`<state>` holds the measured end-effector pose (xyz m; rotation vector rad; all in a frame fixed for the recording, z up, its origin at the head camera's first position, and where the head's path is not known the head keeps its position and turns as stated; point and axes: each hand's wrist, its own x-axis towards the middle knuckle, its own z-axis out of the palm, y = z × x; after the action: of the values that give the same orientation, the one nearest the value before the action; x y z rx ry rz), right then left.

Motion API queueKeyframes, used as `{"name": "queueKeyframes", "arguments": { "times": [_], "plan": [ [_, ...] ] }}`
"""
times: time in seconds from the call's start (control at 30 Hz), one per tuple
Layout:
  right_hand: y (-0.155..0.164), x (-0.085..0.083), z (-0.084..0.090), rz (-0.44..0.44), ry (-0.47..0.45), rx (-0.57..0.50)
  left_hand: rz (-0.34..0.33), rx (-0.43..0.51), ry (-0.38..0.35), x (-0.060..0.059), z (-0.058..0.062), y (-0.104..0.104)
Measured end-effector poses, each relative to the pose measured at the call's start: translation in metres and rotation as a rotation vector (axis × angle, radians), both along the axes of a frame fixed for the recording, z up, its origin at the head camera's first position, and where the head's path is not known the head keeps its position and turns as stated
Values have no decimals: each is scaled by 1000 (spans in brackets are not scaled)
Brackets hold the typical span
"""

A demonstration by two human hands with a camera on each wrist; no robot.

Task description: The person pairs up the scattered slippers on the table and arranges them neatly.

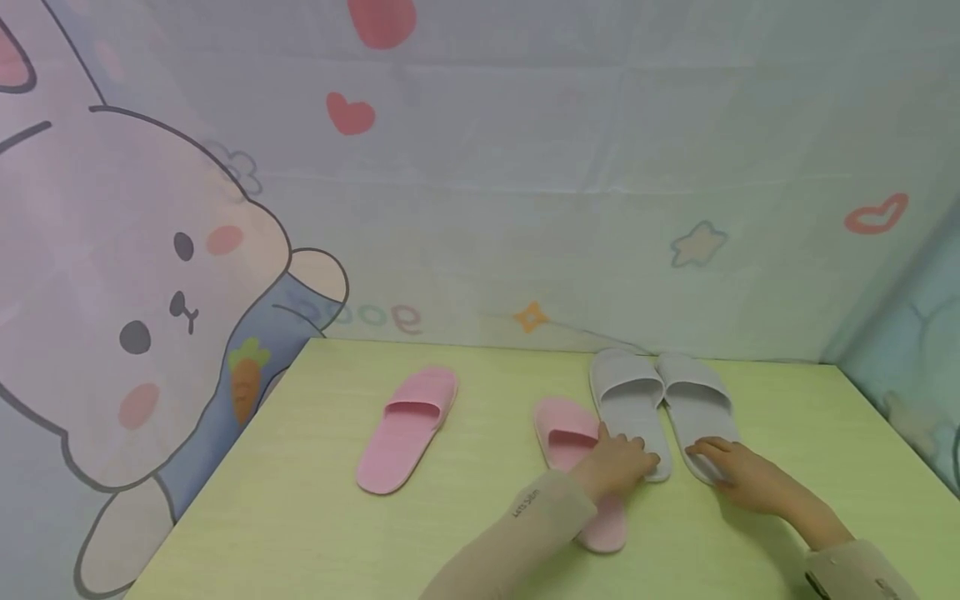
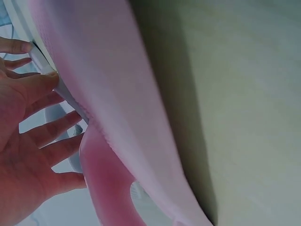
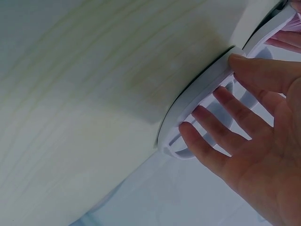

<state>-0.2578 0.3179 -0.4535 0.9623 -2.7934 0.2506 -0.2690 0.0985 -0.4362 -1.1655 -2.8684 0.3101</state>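
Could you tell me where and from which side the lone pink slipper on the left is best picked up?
Probably by the strap of the lone pink slipper, coming from above. It lies flat, sole down and clear of the others, so fingers could slip under the raised band through the heel-side opening.

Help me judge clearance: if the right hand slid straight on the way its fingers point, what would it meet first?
The right hand points left across its grey slipper; next in line is probably the other grey slipper, held by the left hand.

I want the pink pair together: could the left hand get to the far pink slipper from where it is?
Probably yes: the left hand rests on a grey slipper, and bare table lies between it and the far pink slipper.
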Motion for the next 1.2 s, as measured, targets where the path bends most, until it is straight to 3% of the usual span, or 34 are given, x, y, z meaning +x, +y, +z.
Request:
{"name": "queueKeyframes", "arguments": {
  "times": [0.6,0.97,1.2],
  "plan": [
    [0,1,-2,-10,23,-2,20,1,-9,5,-1,0],
    [-3,4,0,-38,17,-30,3,47,-56,16,8,-11],
    [-6,6,-2,-23,33,-74,3,38,-43,30,23,-21]
  ]
}}
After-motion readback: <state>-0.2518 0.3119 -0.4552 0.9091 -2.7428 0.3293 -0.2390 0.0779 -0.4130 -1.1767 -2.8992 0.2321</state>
